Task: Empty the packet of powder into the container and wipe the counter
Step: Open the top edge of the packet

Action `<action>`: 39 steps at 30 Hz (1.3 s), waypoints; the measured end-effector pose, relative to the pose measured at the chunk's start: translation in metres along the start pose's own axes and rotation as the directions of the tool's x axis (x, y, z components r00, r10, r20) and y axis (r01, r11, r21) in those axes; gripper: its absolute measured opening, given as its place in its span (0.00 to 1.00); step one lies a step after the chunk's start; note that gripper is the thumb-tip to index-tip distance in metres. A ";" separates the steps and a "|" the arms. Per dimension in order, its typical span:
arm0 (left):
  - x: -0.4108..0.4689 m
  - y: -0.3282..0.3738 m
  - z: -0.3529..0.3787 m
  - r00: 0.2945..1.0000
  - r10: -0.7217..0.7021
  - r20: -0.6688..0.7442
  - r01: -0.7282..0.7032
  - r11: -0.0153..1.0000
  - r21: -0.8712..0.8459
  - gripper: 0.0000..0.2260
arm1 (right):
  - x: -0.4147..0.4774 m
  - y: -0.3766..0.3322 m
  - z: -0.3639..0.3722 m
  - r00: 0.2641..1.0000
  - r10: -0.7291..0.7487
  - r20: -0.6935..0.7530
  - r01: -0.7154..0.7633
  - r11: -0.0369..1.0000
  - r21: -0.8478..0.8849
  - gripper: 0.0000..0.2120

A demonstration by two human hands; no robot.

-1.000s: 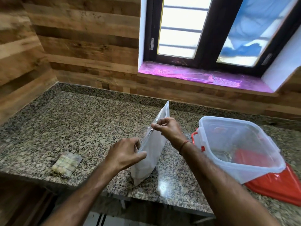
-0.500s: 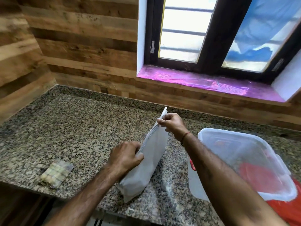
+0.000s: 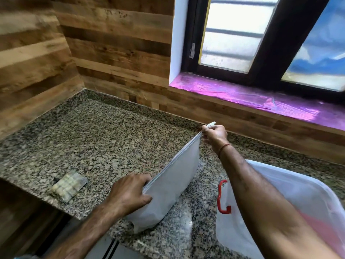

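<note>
A white zip packet of powder [image 3: 168, 187] stands tilted on the speckled granite counter [image 3: 97, 143]. My left hand [image 3: 128, 193] clamps the near end of its top edge. My right hand [image 3: 214, 134] pinches the far top corner, at the zip's end. The clear plastic container [image 3: 291, 208] with a red latch [image 3: 223, 198] sits to the right, partly hidden behind my right forearm. Something red shows through its wall.
A small folded cloth or pad [image 3: 69, 186] lies on the counter near the front edge at left. Wood-panelled walls close the back and left. A window with a pink-lined sill [image 3: 252, 98] is behind the container.
My right hand has slid along the packet's top edge from the middle to its far corner. The packet leans lower. The camera has moved closer and leftward.
</note>
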State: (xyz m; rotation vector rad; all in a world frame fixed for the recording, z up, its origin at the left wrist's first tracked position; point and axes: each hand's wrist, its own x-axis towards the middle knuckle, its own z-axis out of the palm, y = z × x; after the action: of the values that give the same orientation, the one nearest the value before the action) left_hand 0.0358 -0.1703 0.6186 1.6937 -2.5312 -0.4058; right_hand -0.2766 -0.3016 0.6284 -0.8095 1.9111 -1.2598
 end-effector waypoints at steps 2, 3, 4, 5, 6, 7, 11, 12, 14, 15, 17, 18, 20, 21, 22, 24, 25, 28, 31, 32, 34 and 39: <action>-0.007 -0.004 -0.004 0.999 -0.025 0.021 0.026 0.999 -0.040 0.12 | 0.001 0.000 0.005 1.000 0.021 0.014 -0.021 1.000 0.017 0.11; -0.009 -0.004 -0.005 0.999 -0.029 0.025 0.030 0.998 -0.054 0.13 | 0.001 -0.001 0.005 0.999 0.030 0.021 -0.031 0.999 0.026 0.11; -0.012 -0.005 -0.006 0.999 -0.041 0.028 0.043 0.997 -0.058 0.15 | 0.001 -0.002 0.008 0.998 0.041 0.046 -0.042 0.999 0.031 0.12; -0.016 -0.006 -0.007 0.998 -0.051 0.033 0.053 0.997 -0.061 0.16 | 0.001 -0.003 0.009 0.995 0.052 0.081 -0.055 0.998 0.036 0.14; -0.019 -0.007 -0.007 0.998 -0.053 0.046 0.056 0.996 -0.067 0.16 | 0.001 -0.004 0.010 0.991 0.062 0.120 -0.067 0.997 0.041 0.16; -0.022 -0.007 -0.007 0.997 -0.051 0.065 0.056 0.995 -0.078 0.16 | 0.000 -0.007 0.010 0.985 0.070 0.161 -0.078 0.996 0.045 0.17; -0.036 -0.013 -0.006 0.979 -0.053 0.198 0.085 0.984 -0.155 0.15 | -0.007 -0.014 0.001 0.936 0.067 0.345 -0.097 0.993 0.069 0.17; -0.039 -0.015 -0.006 0.977 -0.051 0.207 0.089 0.979 -0.181 0.14 | -0.008 -0.014 -0.001 0.928 0.063 0.368 -0.087 0.995 0.051 0.16; -0.043 -0.021 -0.004 0.982 -0.039 0.184 0.087 0.961 -0.264 0.14 | -0.005 -0.012 -0.003 0.943 0.049 0.328 -0.058 0.998 0.016 0.14; -0.045 -0.023 -0.004 0.986 -0.033 0.164 0.084 0.946 -0.314 0.14 | -0.004 -0.011 -0.004 0.956 0.052 0.288 -0.060 0.998 0.017 0.13; -0.046 -0.022 -0.003 0.989 -0.034 0.147 0.089 0.920 -0.382 0.13 | -0.003 -0.009 -0.006 0.970 0.088 0.226 -0.101 0.994 0.045 0.12; -0.045 -0.020 -0.003 0.989 -0.032 0.148 0.087 0.920 -0.382 0.13 | -0.002 -0.007 -0.006 0.974 0.102 0.202 -0.118 0.991 0.069 0.11; -0.044 -0.019 -0.004 0.989 -0.009 0.149 0.067 0.917 -0.393 0.13 | -0.002 -0.007 -0.005 0.984 0.103 0.145 -0.114 0.991 0.067 0.08; -0.044 -0.020 -0.005 0.986 0.006 0.166 0.068 0.898 -0.435 0.13 | -0.005 -0.007 -0.003 0.994 0.063 0.094 -0.061 0.998 -0.024 0.05; -0.046 -0.022 -0.008 0.981 0.009 0.194 0.095 0.849 -0.520 0.16 | -0.008 -0.008 0.000 0.999 -0.022 0.035 0.029 0.978 -0.208 0.08; -0.051 -0.029 -0.011 0.956 -0.046 0.290 0.243 0.680 -0.692 0.28 | -0.013 -0.013 0.004 0.953 -0.303 0.021 0.252 0.750 -0.612 0.18; -0.055 -0.035 -0.009 0.928 -0.099 0.360 0.343 0.602 -0.721 0.32 | -0.017 -0.019 0.010 0.898 -0.429 0.094 0.359 0.595 -0.719 0.21; -0.065 -0.054 0.016 0.781 -0.234 0.579 0.618 0.421 -0.664 0.46 | -0.020 -0.040 0.032 0.819 -0.388 0.422 0.529 0.228 -0.817 0.23; -0.076 -0.059 0.046 0.635 -0.032 0.772 0.770 0.102 -0.629 0.58 | -0.020 -0.045 0.055 0.822 -0.110 0.559 0.560 -0.024 -0.828 0.32; -0.076 -0.057 0.053 0.638 0.048 0.769 0.770 -0.028 -0.637 0.57 | -0.018 -0.045 0.061 0.825 -0.058 0.562 0.559 -0.061 -0.827 0.36; -0.075 -0.055 0.062 0.665 0.134 0.734 0.741 -0.236 -0.629 0.54 | -0.014 -0.043 0.069 0.822 0.068 0.566 0.570 -0.105 -0.815 0.40; -0.070 -0.039 0.063 0.747 0.190 0.636 0.633 -0.494 -0.596 0.36 | 0.002 -0.043 0.065 0.821 0.415 0.391 0.458 -0.070 -0.886 0.37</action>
State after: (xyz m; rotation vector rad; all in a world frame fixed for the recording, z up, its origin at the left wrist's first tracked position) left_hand 0.0854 -0.1084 0.5542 1.0662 -0.3284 -2.4297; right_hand -0.2190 -0.3505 0.6499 -1.6934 1.9540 0.9189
